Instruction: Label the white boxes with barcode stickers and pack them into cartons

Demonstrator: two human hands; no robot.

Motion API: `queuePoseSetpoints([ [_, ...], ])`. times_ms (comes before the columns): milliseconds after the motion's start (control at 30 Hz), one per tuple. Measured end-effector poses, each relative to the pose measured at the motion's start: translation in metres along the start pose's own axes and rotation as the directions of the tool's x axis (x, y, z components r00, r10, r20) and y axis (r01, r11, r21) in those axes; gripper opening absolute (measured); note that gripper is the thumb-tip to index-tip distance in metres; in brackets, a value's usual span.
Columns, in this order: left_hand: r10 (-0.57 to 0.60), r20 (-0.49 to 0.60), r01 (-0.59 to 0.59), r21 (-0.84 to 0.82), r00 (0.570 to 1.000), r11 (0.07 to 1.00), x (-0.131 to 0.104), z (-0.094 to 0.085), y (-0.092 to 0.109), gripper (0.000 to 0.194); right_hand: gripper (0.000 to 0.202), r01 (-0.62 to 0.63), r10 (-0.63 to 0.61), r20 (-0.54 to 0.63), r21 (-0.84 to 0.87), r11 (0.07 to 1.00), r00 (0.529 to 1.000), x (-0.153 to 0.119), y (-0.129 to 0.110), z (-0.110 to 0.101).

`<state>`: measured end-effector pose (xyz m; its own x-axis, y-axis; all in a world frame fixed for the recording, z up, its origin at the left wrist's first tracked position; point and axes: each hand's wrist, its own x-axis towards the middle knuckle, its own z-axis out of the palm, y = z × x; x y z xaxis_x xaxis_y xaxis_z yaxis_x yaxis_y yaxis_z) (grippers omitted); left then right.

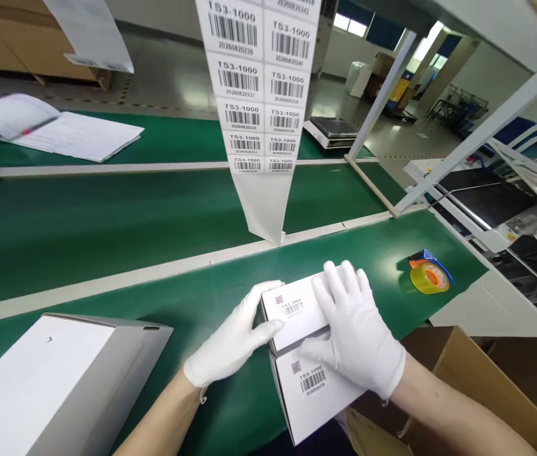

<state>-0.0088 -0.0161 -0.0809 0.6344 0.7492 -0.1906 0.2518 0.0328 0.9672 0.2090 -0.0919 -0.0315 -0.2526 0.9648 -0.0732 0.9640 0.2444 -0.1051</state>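
Observation:
Two white boxes with TS3-1000 barcode labels are in front of me, the farther white box (292, 326) touching the nearer white box (313, 411). My left hand (235, 339), in a white glove, grips the left end of the farther box, thumb on its labelled face and fingers behind it. Spread out over the right part of that box is my gloved right hand (354, 329), its thumb by the seam between the two boxes. A hanging strip of barcode labels (263, 114) comes down beyond my hands, with bare backing at its lower end.
A larger white box (31, 380) stands at the left. At the right lies a tape dispenser (430, 275) with yellow tape. Below it is an open cardboard carton (468, 380). Papers (83, 133) and a scale (332, 128) rest across the green bench (107, 228).

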Motion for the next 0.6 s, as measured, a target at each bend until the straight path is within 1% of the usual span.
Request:
queuePoseSetpoints([
  [33,0.007,-0.014,-0.007,0.016,1.000,1.000,0.002,0.000,0.003,0.052,0.112,0.029,-0.028,-0.013,0.031,0.999,1.000,-0.002,-0.003,0.001],
  [100,0.000,-0.075,0.004,0.057,0.997,0.998,0.007,0.001,0.010,0.047,0.108,0.143,-0.141,-0.028,0.109,0.984,0.990,-0.007,-0.007,0.000],
  [133,-0.012,-0.114,0.022,0.086,0.993,0.996,0.011,0.002,0.015,0.047,0.099,0.175,-0.171,-0.042,0.141,0.974,0.984,-0.009,-0.005,-0.001],
  [167,-0.024,-0.144,0.042,0.122,0.989,0.992,0.015,0.003,0.020,0.050,0.084,0.163,-0.153,-0.077,0.164,0.973,0.985,-0.011,0.001,-0.002],
  [200,-0.026,-0.161,0.052,0.163,0.987,0.985,0.019,0.004,0.024,0.054,0.066,0.111,-0.087,-0.133,0.189,0.976,0.987,-0.013,0.011,-0.003],
  [233,-0.021,-0.161,0.054,0.205,0.987,0.977,0.024,0.006,0.029,0.058,0.051,0.035,0.012,-0.198,0.233,0.972,0.980,-0.014,0.025,-0.005],
  [267,-0.012,-0.145,0.048,0.243,0.989,0.969,0.028,0.007,0.033,0.060,0.042,-0.049,0.133,-0.245,0.322,0.945,0.960,-0.015,0.043,-0.006],
  [300,-0.007,-0.121,0.040,0.270,0.993,0.962,0.033,0.008,0.037,0.059,0.039,-0.123,0.258,-0.256,0.446,0.887,0.932,-0.014,0.062,-0.007],
  [333,-0.007,-0.096,0.035,0.285,0.995,0.958,0.037,0.008,0.040,0.055,0.039,-0.182,0.365,-0.222,0.573,0.799,0.904,-0.013,0.081,-0.006],
  [367,-0.013,-0.073,0.034,0.289,0.997,0.957,0.041,0.007,0.042,0.051,0.041,-0.224,0.433,-0.153,0.679,0.699,0.889,-0.011,0.099,-0.005],
  [400,-0.021,-0.061,0.038,0.291,0.998,0.956,0.044,0.006,0.043,0.048,0.043,-0.251,0.456,-0.071,0.754,0.607,0.887,-0.008,0.114,-0.004],
  [433,-0.033,-0.058,0.048,0.297,0.998,0.954,0.047,0.005,0.044,0.046,0.044,-0.264,0.440,-0.002,0.798,0.542,0.898,-0.006,0.125,-0.002],
  [467,-0.043,-0.064,0.061,0.313,0.997,0.948,0.049,0.003,0.045,0.046,0.044,-0.264,0.405,0.043,0.820,0.508,0.913,-0.005,0.133,0.000],
  [533,-0.062,-0.117,0.102,0.375,0.991,0.921,0.050,-0.001,0.043,0.050,0.043,-0.237,0.322,0.082,0.847,0.477,0.943,-0.009,0.140,0.003],
  [567,-0.064,-0.162,0.126,0.410,0.985,0.903,0.048,-0.002,0.041,0.052,0.046,-0.220,0.273,0.099,0.860,0.460,0.957,-0.014,0.141,0.004],
  [600,-0.059,-0.213,0.149,0.437,0.975,0.887,0.043,-0.002,0.039,0.055,0.058,-0.204,0.216,0.116,0.869,0.450,0.970,-0.020,0.142,0.005],
])
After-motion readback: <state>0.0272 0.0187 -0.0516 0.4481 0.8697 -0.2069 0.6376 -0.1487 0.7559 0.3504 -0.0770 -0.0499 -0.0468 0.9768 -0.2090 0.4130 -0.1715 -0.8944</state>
